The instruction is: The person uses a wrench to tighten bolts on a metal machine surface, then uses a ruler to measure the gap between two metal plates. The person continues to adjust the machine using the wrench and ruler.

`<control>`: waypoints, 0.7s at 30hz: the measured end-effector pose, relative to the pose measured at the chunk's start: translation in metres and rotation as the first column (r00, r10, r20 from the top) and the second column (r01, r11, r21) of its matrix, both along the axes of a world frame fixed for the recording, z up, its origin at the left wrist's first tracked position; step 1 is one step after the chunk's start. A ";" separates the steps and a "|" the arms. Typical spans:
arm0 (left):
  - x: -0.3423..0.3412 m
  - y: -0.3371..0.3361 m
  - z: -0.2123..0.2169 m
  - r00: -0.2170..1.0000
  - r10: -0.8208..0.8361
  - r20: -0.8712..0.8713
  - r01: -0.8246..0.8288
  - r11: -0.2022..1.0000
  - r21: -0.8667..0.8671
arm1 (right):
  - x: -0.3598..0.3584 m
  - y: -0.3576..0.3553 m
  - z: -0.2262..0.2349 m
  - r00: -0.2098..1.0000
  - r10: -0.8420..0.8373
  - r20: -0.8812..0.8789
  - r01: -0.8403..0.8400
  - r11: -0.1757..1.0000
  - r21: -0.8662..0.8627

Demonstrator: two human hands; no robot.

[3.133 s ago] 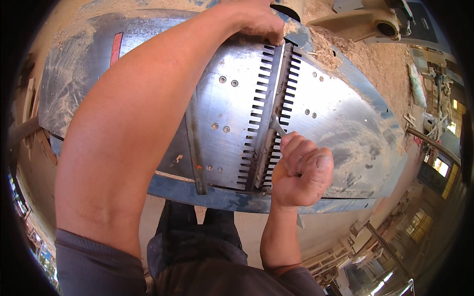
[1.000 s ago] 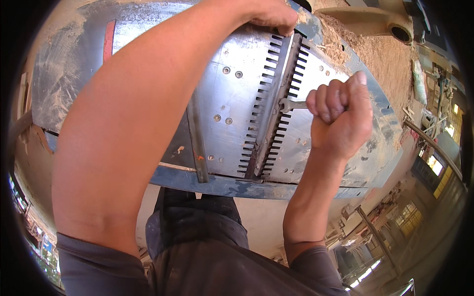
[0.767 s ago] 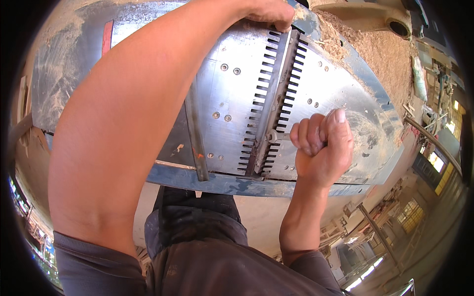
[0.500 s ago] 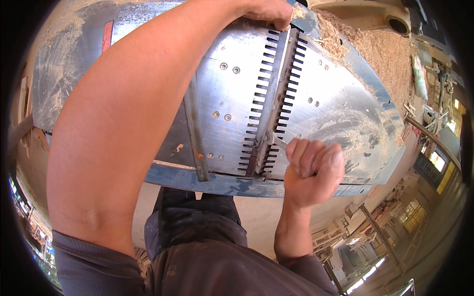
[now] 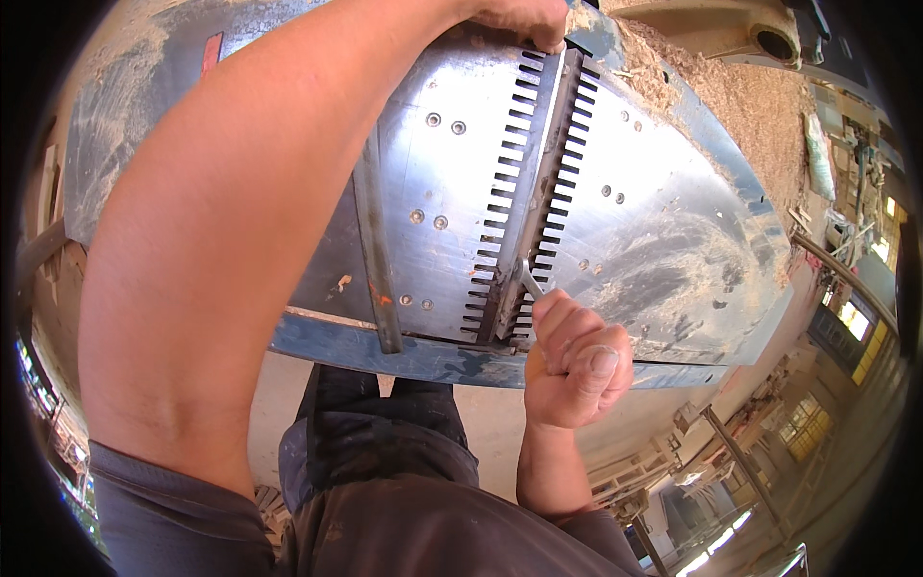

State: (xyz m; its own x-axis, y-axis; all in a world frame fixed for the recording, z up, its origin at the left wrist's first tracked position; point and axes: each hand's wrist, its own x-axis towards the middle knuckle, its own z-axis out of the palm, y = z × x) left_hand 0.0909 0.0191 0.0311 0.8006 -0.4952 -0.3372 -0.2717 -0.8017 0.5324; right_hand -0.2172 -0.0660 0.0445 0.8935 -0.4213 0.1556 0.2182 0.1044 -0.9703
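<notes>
A metal woodworking machine table [image 5: 673, 269] lies before me, split by a slot with toothed edges. In the slot runs a long cutter head with a blade [image 5: 527, 183]. My right hand [image 5: 580, 361] is closed in a fist around a wrench [image 5: 532, 282]; the wrench's open end sits on the cutter head near the slot's close end. At the far end of the slot, my left hand [image 5: 524, 19] rests with its fingers bent down by the cutter head's tip. Part of that hand is cut off by the upper edge, and what its fingers press on is hidden.
A flat metal bar [image 5: 370, 240] lies across the table left of the slot. Sawdust [image 5: 716, 111] is heaped along the far right side, beside a cast pipe-like part [image 5: 769, 43]. The table's blue front edge [image 5: 452, 363] is close to my body.
My right hand has moved slightly left and toward me, swinging the wrench handle with it. The wrench's end stays at the cutter head. My left hand keeps nearly the same place.
</notes>
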 end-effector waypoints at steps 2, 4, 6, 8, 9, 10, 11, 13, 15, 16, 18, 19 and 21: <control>0.000 -0.011 -0.015 1.000 0.012 0.018 -0.012 0.999 -0.041 | -0.005 0.001 -0.005 0.999 -0.034 -0.005 0.033 0.997 -0.065; 0.000 0.004 -0.004 0.999 0.031 0.034 -0.031 0.999 -0.016 | -0.004 0.013 -0.001 1.000 -0.023 0.013 0.025 0.995 -0.101; -0.001 0.007 0.006 1.000 -0.008 0.001 0.008 1.000 -0.030 | -0.005 0.015 -0.002 0.999 -0.044 0.014 0.045 0.995 -0.093; 0.000 0.004 0.005 1.000 -0.007 -0.010 0.007 1.000 -0.017 | -0.008 0.016 -0.005 0.997 -0.067 0.027 0.068 0.996 -0.064; 0.000 0.006 0.008 1.000 -0.012 -0.024 0.011 1.000 -0.024 | -0.010 0.015 -0.007 0.996 -0.079 0.039 0.080 0.996 -0.040; 0.001 0.004 0.004 1.000 -0.005 -0.011 0.005 1.000 0.012 | -0.012 0.015 -0.008 0.995 -0.090 0.052 0.091 0.996 -0.014; 0.001 0.001 0.002 1.000 0.002 0.005 -0.002 0.999 0.047 | -0.013 0.015 -0.009 0.994 -0.094 0.052 0.095 0.995 -0.020; 0.001 -0.006 0.001 1.000 0.022 0.018 -0.024 0.994 0.111 | -0.014 0.019 -0.008 0.994 -0.099 0.054 0.101 0.994 -0.028; -0.003 -0.008 0.003 0.999 0.026 0.024 -0.028 0.993 0.112 | -0.016 0.020 -0.010 0.995 -0.094 0.039 0.097 0.992 -0.080; -0.005 -0.006 0.004 0.999 0.024 0.026 -0.027 0.996 0.083 | -0.017 0.021 -0.011 0.995 -0.091 0.031 0.094 0.990 -0.104; -0.006 0.000 0.001 0.997 0.032 0.068 -0.033 0.999 0.018 | -0.023 0.023 -0.014 0.995 -0.085 0.061 0.092 0.987 -0.128; -0.002 0.004 -0.009 0.994 0.039 0.106 -0.038 0.999 -0.017 | -0.026 0.025 -0.016 0.994 -0.081 0.076 0.091 0.986 -0.139; -0.001 0.008 0.003 0.996 0.012 0.083 -0.012 1.000 -0.005 | -0.031 0.025 -0.016 0.995 -0.068 0.076 0.077 0.988 -0.132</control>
State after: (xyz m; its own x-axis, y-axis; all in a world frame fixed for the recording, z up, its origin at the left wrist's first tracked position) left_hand 0.0900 0.0268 0.0338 0.8317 -0.4871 -0.2666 -0.3059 -0.8026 0.5122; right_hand -0.2479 -0.0408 0.0283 0.8460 -0.4557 0.2768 0.2890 -0.0443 -0.9563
